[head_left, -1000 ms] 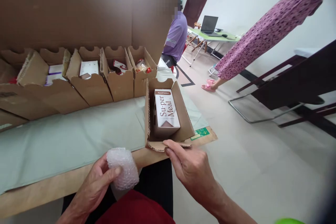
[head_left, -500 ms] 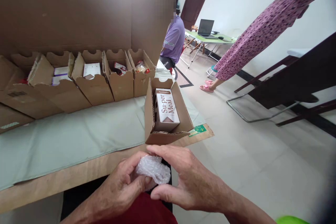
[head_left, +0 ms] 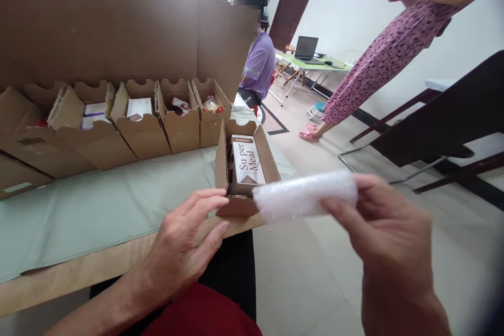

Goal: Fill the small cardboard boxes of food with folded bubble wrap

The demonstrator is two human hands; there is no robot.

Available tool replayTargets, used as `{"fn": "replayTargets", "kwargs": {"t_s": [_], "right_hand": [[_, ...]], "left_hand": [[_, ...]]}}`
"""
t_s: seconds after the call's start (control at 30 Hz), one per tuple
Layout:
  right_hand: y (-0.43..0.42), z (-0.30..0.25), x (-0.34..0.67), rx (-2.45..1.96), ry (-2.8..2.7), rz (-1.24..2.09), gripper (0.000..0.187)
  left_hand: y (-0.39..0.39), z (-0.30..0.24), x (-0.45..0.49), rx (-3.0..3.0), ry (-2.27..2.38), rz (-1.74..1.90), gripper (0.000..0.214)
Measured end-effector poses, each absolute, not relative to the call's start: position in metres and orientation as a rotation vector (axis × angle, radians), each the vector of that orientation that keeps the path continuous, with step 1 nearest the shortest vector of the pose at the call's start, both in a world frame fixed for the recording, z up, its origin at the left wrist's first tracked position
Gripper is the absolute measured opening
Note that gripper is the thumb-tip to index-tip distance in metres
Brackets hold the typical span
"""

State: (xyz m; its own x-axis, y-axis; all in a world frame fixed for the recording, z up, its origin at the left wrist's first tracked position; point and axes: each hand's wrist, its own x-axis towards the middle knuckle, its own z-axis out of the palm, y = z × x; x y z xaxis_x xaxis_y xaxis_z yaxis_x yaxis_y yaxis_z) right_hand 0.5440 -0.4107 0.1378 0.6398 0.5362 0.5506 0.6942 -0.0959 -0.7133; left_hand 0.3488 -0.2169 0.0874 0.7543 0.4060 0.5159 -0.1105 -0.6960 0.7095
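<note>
My right hand (head_left: 388, 220) is closed on one end of a white bubble-wrapped roll (head_left: 303, 197), slightly blurred, held level to the right of an open cardboard box. What is inside the wrap does not show. That box (head_left: 241, 207) stands at the table's corner with a white and brown "Su-per Meal" carton (head_left: 248, 160) in it. The roll's left end overlaps the box's front right corner in view. My left hand (head_left: 185, 236) holds nothing, thumb and fingers apart, its fingertips at the box's front left corner; whether they touch it I cannot tell.
Several cardboard bins (head_left: 179, 126) with small packages line the back of the cloth-covered table (head_left: 137, 189), before a tall cardboard panel (head_left: 118, 31). A person in purple (head_left: 260, 63) sits behind; another in pink patterned clothes (head_left: 381, 47) stands right. A dark chair (head_left: 444, 121) is at right.
My hands have parted. The right hand has carried the bubble-wrapped thing up and right, now seen lengthwise; the left hand has let go and moved to the box's front corner.
</note>
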Motion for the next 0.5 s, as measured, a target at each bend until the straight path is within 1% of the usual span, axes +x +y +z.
{"fn": "replayTargets", "kwargs": {"t_s": [0.07, 0.13, 0.23, 0.33, 0.5], "right_hand": [[-0.402, 0.145, 0.559, -1.686, -0.891, -0.210, 0.021], [-0.387, 0.149, 0.574, -1.651, -0.921, -0.121, 0.024], [-0.364, 0.150, 0.589, -1.678, -1.044, 0.116, 0.028], [-0.349, 0.149, 0.592, -1.824, -1.271, 0.242, 0.022], [-0.334, 0.155, 0.574, -2.273, -1.852, 0.001, 0.005]], "left_hand": [[-0.220, 0.084, 0.364, 2.334, 0.135, 0.946, 0.032], [-0.224, 0.075, 0.379, 2.477, 0.135, 0.971, 0.036], [-0.231, 0.062, 0.390, 2.583, 0.174, 1.017, 0.028], [-0.234, 0.055, 0.387, 2.565, 0.123, 1.077, 0.026], [-0.236, 0.052, 0.380, 2.547, 0.109, 1.099, 0.027]]}}
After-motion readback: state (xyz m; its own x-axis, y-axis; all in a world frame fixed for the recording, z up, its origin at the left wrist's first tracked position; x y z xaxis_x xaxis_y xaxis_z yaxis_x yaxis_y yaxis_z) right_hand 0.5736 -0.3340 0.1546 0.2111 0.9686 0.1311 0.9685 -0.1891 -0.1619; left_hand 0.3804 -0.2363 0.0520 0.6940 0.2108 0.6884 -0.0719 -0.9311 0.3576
